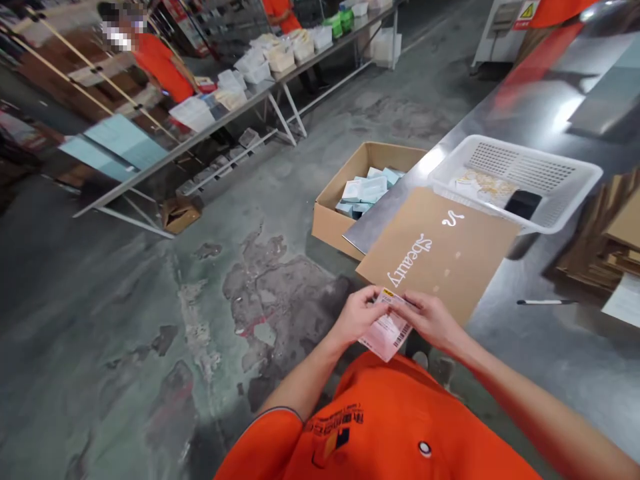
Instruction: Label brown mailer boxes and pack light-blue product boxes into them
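Both hands meet in front of my body at a white printed label (384,337) with a barcode and a yellow mark at its top. My left hand (356,315) pinches its upper left edge between thumb and fingers. At the upper right, my right hand (431,319) pinches the same label. Just beyond my hands, a flat brown cardboard piece (445,260) printed "Sbeauty" in white lies on the metal table (540,353), partly over its edge.
A white basket (575,183) holding small items and a dark object stands on the table. Left of it is an open carton (333,223) with pale blue boxes (367,190). A black-and-white pen (546,302) lies at right, near stacked cardboard (595,230). People work at a far table (225,123).
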A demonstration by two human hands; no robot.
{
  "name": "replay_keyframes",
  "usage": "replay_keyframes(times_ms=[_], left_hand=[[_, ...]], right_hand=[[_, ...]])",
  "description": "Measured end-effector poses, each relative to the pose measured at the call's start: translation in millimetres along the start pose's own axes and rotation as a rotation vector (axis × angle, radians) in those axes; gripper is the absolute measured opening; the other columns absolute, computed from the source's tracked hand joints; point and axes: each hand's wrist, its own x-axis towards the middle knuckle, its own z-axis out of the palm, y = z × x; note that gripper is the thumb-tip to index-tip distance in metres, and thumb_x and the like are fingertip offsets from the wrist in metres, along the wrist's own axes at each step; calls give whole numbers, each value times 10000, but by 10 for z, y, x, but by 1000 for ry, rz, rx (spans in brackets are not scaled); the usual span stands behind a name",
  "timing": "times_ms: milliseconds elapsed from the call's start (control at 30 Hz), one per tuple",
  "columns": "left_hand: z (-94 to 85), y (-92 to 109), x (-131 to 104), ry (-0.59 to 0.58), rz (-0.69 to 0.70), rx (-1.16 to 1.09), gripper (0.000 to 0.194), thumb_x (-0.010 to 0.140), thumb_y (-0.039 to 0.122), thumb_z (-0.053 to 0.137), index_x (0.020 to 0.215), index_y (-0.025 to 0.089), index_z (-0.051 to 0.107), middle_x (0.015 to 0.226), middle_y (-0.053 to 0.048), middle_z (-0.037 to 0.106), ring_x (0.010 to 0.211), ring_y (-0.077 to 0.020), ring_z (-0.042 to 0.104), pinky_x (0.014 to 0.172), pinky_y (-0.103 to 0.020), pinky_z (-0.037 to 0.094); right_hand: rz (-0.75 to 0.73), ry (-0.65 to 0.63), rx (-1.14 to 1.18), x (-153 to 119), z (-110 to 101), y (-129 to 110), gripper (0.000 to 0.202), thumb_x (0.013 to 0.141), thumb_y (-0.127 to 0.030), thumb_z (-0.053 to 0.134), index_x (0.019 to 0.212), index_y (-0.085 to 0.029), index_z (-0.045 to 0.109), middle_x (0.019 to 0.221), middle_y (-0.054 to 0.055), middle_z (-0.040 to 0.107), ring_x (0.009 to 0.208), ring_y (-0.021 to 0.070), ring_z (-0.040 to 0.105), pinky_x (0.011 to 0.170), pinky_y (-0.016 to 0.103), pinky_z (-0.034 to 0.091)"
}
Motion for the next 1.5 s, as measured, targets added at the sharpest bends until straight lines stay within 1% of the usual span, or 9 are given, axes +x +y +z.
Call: replay_keyframes(times_ms=[133,333,533,667,933,1067,1167,1333,1500], left_hand=[[-40,-241,291,6,-44,154,364,681,437,775,616,152,559,578,47,529,575,-82,459,548,-211,348],[-160,-712,647,-14,-251,214,339,680,441,784,661,140,628,570,52,536,576,-89,452,544,-222,329],[-651,-1164,186,-78,-458,181,392,532,426,862,667,89,712,588,-25,652,549,-133,540,563,-260,407],[-949,-1150,20,82,-366,134,498,595,554,807,750,85,743,655,-67,706,595,-169,599,592,-280,453],[-811,-684,819,158,25,180,409,726,377,779,1068,155,742,1152,-102,756,1053,-229,683,930,-318,508],[-704,-721,700,177,-118,120,455,671,436,814,981,111,741,966,-114,783,838,-227,717,745,-301,547],[-539,-781,487,130,-244,14,479,635,503,834,859,90,740,784,-100,769,671,-210,694,640,-300,543],[-145,-701,281,-4,-290,-116,595,532,591,881,835,99,738,743,-90,750,684,-212,691,686,-313,550],[120,-659,255,-62,-287,82,609,502,658,855,721,105,724,607,-45,673,589,-183,616,588,-281,477]], right_hand=[[6,66,-188,100,-110,269,347,911,-501,531,764,-202,630,684,23,654,633,156,561,593,272,420],[149,366,-618,698,-712,837,273,954,-377,467,972,-178,653,953,119,704,851,235,619,768,364,480],[236,394,-977,990,-1017,1029,555,885,-405,639,1358,-132,548,1235,242,625,1112,422,563,899,579,439],[187,436,-995,1046,-701,1035,490,983,-297,438,1419,-81,495,1351,249,578,1222,360,538,1022,530,420],[-195,198,-867,331,279,1189,537,962,-408,451,1442,-173,498,1493,170,507,1442,328,381,1170,569,299],[295,805,-671,-376,-155,1444,518,903,-460,460,1260,-119,617,1314,232,619,1237,370,561,1015,567,443],[601,864,-293,-826,-494,1500,490,831,-582,466,976,-165,678,947,149,731,850,304,664,742,431,531],[499,1144,-88,-1264,-1128,1254,450,781,-600,499,898,-193,650,858,87,713,795,249,621,687,345,478],[486,1429,-409,-1585,-2519,1025,346,889,-522,445,688,-247,506,737,124,614,729,241,537,677,395,375]])
